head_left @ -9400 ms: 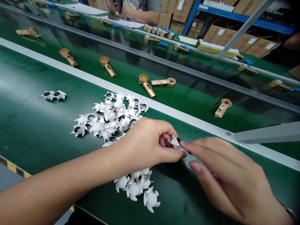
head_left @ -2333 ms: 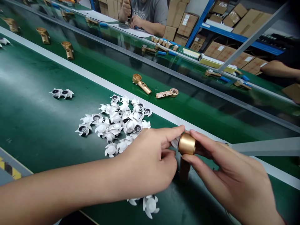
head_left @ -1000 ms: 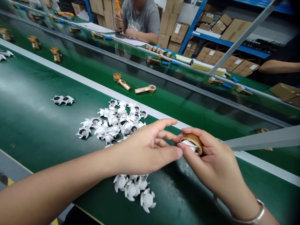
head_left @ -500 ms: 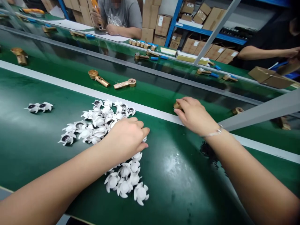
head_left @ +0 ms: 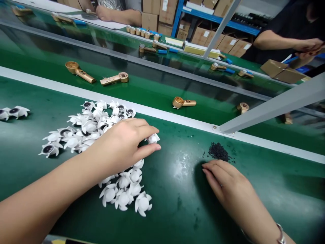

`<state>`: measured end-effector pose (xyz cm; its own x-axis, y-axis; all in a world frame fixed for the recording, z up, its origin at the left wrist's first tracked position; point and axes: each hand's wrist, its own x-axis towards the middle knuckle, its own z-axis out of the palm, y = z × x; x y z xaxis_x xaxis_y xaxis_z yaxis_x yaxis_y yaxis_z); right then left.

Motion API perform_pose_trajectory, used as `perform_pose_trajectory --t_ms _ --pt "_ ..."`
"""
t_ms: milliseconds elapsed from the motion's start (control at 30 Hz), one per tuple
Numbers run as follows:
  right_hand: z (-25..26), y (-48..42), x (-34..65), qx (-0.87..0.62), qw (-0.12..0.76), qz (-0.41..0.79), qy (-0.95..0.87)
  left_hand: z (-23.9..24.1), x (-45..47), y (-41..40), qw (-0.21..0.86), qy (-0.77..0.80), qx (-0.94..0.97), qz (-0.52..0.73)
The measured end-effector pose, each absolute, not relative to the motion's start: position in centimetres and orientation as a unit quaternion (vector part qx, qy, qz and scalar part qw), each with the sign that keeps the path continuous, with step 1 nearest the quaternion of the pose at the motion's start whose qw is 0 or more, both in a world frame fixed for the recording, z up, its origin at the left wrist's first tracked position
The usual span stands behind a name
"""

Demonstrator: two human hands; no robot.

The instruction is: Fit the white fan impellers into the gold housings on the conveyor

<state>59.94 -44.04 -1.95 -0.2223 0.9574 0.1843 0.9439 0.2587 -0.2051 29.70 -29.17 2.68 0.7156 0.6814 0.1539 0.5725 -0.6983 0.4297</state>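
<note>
Thumb and fingers of my left hand (head_left: 132,139) pinch a small white fan blade (head_left: 153,138) above the green worktop. Beneath and around that hand lies a heap of white fan blades (head_left: 90,126), some showing dark round hubs. A smaller group of the same blades (head_left: 124,198) spreads nearer to me. My right hand (head_left: 228,183) is low over the worktop with its fingertips pressed together; whether anything tiny is between them is hidden. Just beyond its fingers is a pile of tiny black pieces (head_left: 218,151). A gold handheld fan body (head_left: 178,102) lies on the belt past the white strip.
More gold fan bodies (head_left: 81,73) lie along the green belt (head_left: 152,91). A grey slanted post (head_left: 274,103) rises from the white strip (head_left: 162,117) at right. Across the line, two people sit or stand near cardboard boxes (head_left: 149,22) and a blue shelf.
My right hand has left the gold fan body on the belt and come back toward the black pieces. A fan blade now shows in my left hand. The view has shifted rightward and down.
</note>
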Motion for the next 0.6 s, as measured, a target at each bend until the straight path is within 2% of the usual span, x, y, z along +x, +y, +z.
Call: perform_pose_trajectory --t_ms 100,233,300,467,600 --pt "-1.5 -43.3 59.8 -0.593 0.118 0.025 -0.796 3.4 30.0 -29.7 0.29 0.377 0.857 0.196" --pt "0.5 -41.2 58.6 -0.579 0.121 0.054 -0.805 3.8 30.6 -30.7 0.577 0.384 0.683 0.231" --pt "2.1 -40.2 57.1 -0.578 0.16 0.087 -0.795 3.6 31.0 -31.3 0.681 0.358 0.589 0.248" --pt "5.1 -38.5 52.9 -0.54 0.336 0.211 -0.742 3.4 31.7 -32.3 0.764 0.312 0.501 0.26" --pt "5.0 -37.7 51.6 -0.522 0.333 0.217 -0.755 3.8 31.6 -32.4 0.788 0.287 0.477 0.265"
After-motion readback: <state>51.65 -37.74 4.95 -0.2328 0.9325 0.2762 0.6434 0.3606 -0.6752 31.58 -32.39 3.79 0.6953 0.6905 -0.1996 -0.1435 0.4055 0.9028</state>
